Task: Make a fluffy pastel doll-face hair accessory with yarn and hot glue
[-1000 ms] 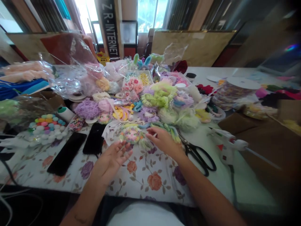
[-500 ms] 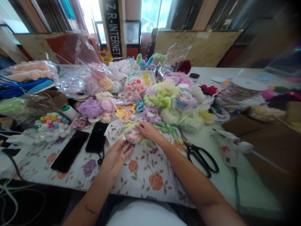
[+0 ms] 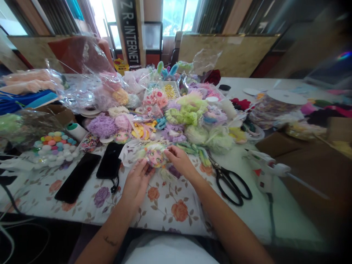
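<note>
Near the table's (image 3: 294, 220) front edge, my left hand (image 3: 138, 179) and right hand (image 3: 178, 161) hold a doll face (image 3: 155, 158) between them, with two phones (image 3: 77, 178) to the left, black scissors (image 3: 221, 171) to the right.

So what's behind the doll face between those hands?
Beyond the doll face, between the left hand and right hand, a purple frilly bundle and yellow strips show. Anything against the face's back is covered.

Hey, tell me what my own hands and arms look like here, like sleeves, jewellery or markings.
Your left hand and right hand wear no gloves, and I see no watch or bracelet. No sleeves show on either forearm. The left forearm carries a small dark marking, like a line of script, too blurred to read; the right shows none.
</note>
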The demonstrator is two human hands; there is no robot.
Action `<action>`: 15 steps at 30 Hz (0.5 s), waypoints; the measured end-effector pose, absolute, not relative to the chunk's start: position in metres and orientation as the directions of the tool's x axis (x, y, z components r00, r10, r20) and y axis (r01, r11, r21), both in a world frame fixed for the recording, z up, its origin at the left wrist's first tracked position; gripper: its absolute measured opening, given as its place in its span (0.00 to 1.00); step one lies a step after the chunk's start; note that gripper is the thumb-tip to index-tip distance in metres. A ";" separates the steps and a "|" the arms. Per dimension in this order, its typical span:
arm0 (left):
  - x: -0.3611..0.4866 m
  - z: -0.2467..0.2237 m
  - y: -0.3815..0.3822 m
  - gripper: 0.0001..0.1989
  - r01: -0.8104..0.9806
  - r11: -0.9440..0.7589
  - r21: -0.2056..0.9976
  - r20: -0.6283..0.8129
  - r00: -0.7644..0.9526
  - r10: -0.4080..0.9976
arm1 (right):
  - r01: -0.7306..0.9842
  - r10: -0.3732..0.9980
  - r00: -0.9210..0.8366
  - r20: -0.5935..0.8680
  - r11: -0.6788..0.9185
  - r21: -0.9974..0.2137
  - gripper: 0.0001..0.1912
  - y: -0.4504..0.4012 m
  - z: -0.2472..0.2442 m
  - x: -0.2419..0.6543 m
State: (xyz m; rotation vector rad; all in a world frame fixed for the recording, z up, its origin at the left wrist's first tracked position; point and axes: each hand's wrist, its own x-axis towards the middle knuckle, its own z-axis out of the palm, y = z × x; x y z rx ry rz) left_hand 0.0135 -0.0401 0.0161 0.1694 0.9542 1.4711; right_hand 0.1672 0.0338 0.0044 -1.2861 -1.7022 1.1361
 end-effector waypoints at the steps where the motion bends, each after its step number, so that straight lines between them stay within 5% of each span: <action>1: 0.015 0.017 -0.039 0.05 -0.744 0.148 0.652 -0.414 -0.185 0.891 | 0.294 0.973 -0.229 0.030 0.099 -0.951 0.15 0.031 0.002 0.168; 5: 0.023 0.019 -0.030 0.08 -0.645 0.126 0.754 -0.323 -0.197 0.926 | 0.161 0.991 -0.122 0.061 0.080 -0.984 0.17 0.023 -0.004 0.168; 15: 0.043 0.009 -0.016 0.09 -0.510 0.051 0.859 -0.158 -0.169 0.973 | 0.419 0.969 0.111 0.219 0.154 -0.895 0.23 0.014 -0.007 0.166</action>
